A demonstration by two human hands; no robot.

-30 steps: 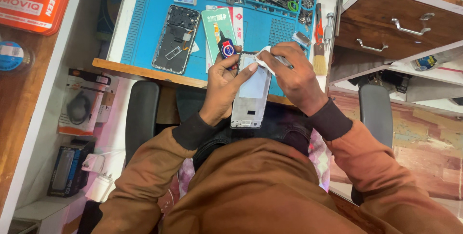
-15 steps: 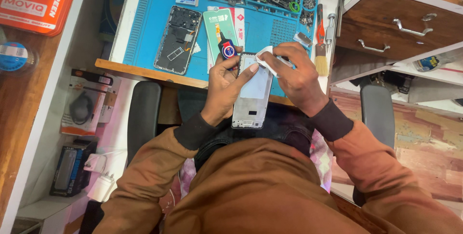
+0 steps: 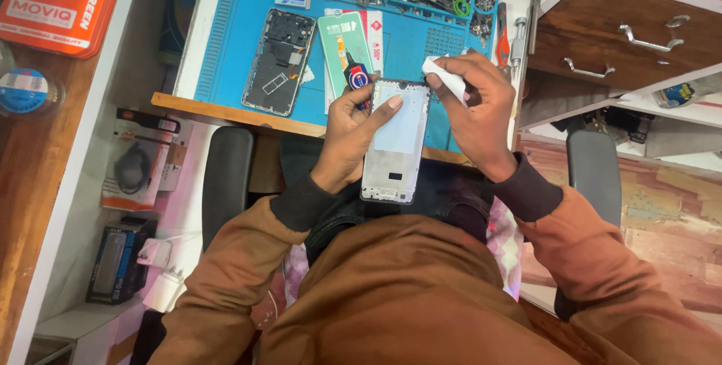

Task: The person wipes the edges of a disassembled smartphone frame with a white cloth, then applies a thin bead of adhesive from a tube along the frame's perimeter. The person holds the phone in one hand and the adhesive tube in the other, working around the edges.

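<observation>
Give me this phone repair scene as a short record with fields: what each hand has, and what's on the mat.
left hand: left hand grips the phone frame by its left edge, thumb across the front
right hand: right hand pinches a small white wipe at the frame's top right corner
frame position: held upright above the lap, in front of the desk edge
work surface: blue repair mat
on mat: opened phone body, green flat package, small glue tube, red-handled tool
right side: wooden drawers, partly open
</observation>
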